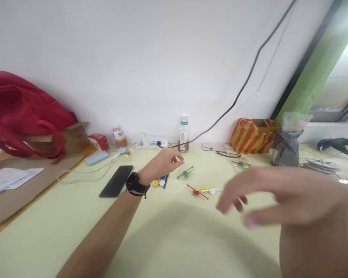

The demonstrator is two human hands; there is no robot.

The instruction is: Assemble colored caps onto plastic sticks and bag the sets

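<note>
My left hand (pixel 163 163) is above the table with bent fingers, thumb and forefinger slightly apart; I see nothing in it. Just below it lies a group of plastic arrow spinners (pixel 162 183) in yellow, white and blue, partly covered by the hand. To its right are black and green arrow spinners (pixel 186 173). A red arrow spinner (pixel 196 192) lies further right, beside yellow and white ones (pixel 211 190). My right hand (pixel 290 195), smeared by motion, hovers close to the camera at the right. Its thumb and fingers are apart with nothing visible between them.
A black phone (pixel 116 181) lies left of my left wrist. Along the wall stand a drink bottle (pixel 184 133), a power strip (pixel 153 143) and a striped bag (pixel 249 135). A black cable (pixel 245 81) hangs down to the strip. A red bag (pixel 26 104) sits far left.
</note>
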